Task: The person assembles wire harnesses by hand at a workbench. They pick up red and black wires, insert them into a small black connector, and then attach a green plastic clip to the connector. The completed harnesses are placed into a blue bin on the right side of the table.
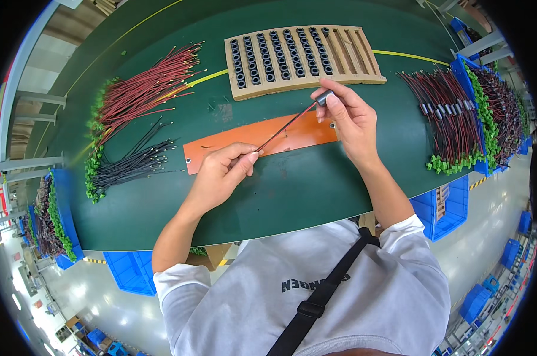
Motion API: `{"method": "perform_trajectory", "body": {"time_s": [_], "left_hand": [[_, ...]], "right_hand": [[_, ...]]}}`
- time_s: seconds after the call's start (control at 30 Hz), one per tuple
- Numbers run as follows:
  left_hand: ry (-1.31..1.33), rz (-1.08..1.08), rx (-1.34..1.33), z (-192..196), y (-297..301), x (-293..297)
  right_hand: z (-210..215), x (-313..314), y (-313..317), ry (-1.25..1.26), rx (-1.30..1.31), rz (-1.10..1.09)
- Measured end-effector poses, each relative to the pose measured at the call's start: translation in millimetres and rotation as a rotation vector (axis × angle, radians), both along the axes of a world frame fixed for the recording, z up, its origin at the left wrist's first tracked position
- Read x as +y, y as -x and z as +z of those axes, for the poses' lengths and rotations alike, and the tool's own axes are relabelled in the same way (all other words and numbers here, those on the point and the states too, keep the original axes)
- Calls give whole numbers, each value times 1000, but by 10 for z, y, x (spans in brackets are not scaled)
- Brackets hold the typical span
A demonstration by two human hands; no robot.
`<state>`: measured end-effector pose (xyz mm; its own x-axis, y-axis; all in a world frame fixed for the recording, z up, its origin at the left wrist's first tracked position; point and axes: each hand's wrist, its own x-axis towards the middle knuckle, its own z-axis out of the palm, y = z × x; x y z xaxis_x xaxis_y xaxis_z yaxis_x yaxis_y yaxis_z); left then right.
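My right hand (356, 121) pinches a dark grey hollow cylinder (324, 98), like a ferrite core, between thumb and fingers. From the cylinder a red and black wire pair (287, 126) runs down and left. My left hand (218, 177) grips this pair between thumb and curled fingers, which hide its lower end. Both hands are raised over an orange strip (221, 142) on the green table (292, 193). Just beyond my right hand is a slotted light-brown tray (262, 91), with rows of similar cylinders standing in it; its right-hand slots hold none.
Left on the table lie bundles of red wires (150, 89) and black wires (135, 163) with green connectors. To the right is a pile of wires with cylinders (449, 110). Blue bins (129, 273) stand below the table's near edge; another blue bin (465, 89) borders the right side.
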<state>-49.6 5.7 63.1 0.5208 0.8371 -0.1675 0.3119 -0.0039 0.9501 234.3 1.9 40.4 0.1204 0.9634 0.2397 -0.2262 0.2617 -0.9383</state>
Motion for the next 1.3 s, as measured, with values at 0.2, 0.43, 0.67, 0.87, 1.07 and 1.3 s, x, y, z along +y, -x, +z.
{"method": "perform_trajectory", "body": {"time_s": [0.2, 0.43, 0.67, 0.87, 1.07, 1.3], "left_hand": [[24, -6, 6, -40, -18, -19], [91, -2, -48, -64, -59, -16], [87, -7, -26, -41, -147, -14], [56, -13, -94, -95, -283, 1], [210, -40, -41, -25, -201, 88], [41, -68, 59, -116, 125, 82]], "right_hand": [[11, -3, 2, 20, 27, 24], [-18, -39, 48, 51, -9, 77], [29, -95, 104, 92, -8, 141], [-1, -164, 244, 271, 339, 334], [-98, -51, 109, 205, 317, 275], [-39, -13, 85, 273, 216, 403]]}}
